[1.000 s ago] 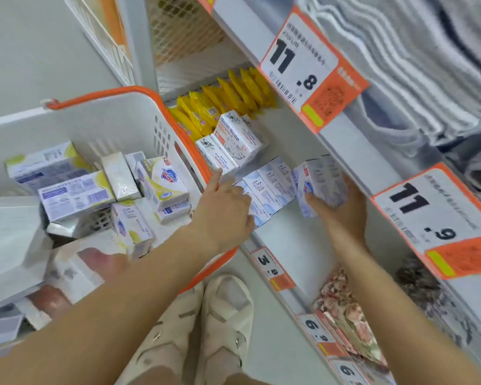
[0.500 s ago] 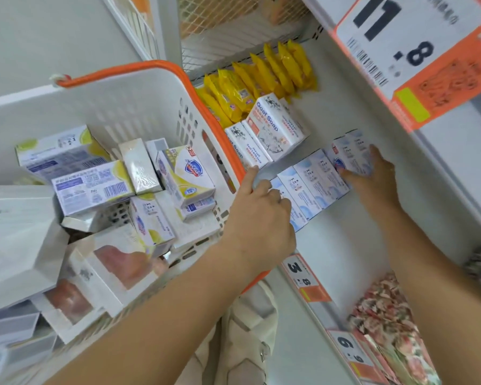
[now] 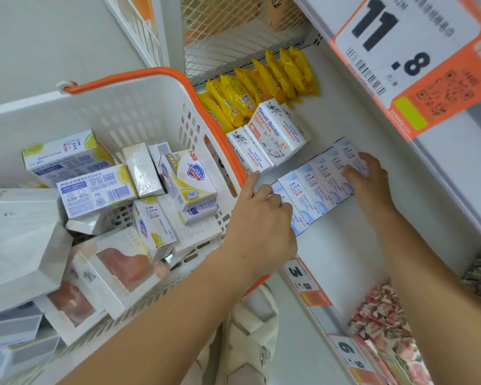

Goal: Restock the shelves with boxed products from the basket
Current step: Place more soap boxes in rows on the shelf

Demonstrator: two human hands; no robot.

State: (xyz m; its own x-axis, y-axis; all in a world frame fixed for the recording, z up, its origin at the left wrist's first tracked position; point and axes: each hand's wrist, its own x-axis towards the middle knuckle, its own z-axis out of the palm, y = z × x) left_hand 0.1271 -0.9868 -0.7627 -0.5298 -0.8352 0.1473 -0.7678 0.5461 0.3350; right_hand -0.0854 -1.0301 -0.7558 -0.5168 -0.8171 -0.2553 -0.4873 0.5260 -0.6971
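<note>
Both arms reach to the shelf [image 3: 353, 245]: left hand [image 3: 258, 226] and right hand [image 3: 368, 182], fingers curled, press the row of boxes [image 3: 314, 187] from either end.

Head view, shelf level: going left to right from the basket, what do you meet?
White basket → left hand → row of blue-and-white boxes → right hand → orange price tag reading 11.8.
</note>
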